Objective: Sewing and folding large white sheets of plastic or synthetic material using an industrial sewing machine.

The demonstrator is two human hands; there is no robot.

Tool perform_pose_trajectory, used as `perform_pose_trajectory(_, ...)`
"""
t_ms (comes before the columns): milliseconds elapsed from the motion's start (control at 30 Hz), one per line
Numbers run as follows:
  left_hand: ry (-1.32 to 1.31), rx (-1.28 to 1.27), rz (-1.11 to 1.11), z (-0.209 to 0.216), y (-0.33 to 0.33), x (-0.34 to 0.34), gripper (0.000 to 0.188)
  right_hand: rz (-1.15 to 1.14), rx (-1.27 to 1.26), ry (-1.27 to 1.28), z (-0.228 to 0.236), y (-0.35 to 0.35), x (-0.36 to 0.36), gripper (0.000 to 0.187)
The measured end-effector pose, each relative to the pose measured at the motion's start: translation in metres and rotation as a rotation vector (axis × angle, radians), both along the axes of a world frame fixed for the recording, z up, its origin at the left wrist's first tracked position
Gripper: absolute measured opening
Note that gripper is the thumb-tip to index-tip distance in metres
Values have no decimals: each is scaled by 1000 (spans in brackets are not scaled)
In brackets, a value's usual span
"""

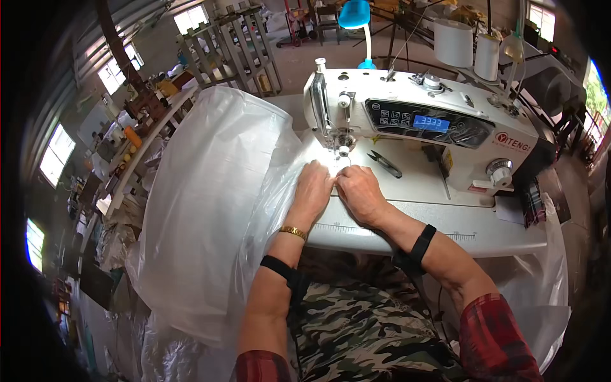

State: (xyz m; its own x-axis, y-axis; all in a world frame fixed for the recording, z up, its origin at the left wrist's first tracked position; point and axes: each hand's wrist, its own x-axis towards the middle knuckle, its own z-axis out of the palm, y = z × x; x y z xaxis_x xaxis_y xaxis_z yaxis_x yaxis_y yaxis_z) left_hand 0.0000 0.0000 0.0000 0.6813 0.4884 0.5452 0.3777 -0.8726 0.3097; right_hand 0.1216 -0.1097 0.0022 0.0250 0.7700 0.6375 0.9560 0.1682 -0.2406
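Note:
Both my hands are close together on the bed of a white sewing machine (394,118), just in front of its lit needle area. My left hand (312,190) has its fingers drawn together beside the edge of a large white translucent plastic sheet (207,210). My right hand (361,193) is closed in a pinch, its fingertips almost meeting those of the left. Whatever lies between the fingertips is too small and too brightly lit to make out. A pair of dark thread snips (386,164) lies on the bed to the right of my right hand.
The sheet drapes over the table's left side. A blue lamp (354,14) stands behind the machine, with white thread cones (453,43) at the back right. A cluttered bench (149,143) runs along the left; a grey slatted frame (232,57) stands farther back.

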Motion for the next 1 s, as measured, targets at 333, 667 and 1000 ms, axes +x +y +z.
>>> perform_pose_trajectory(333, -233, -182, -28, -6, 5, 4, 9, -115, -89, -176, 7, -10, -5, 12)
perform_pose_trajectory(667, -182, -276, -74, -3, 20, 2, 9, -119, -41, -237, 2, -9, -8, 13)
perform_pose_trajectory(1000, -169, -311, -92, -8, 31, 10, 13, -146, -103, -194, 5, -13, -13, 25)
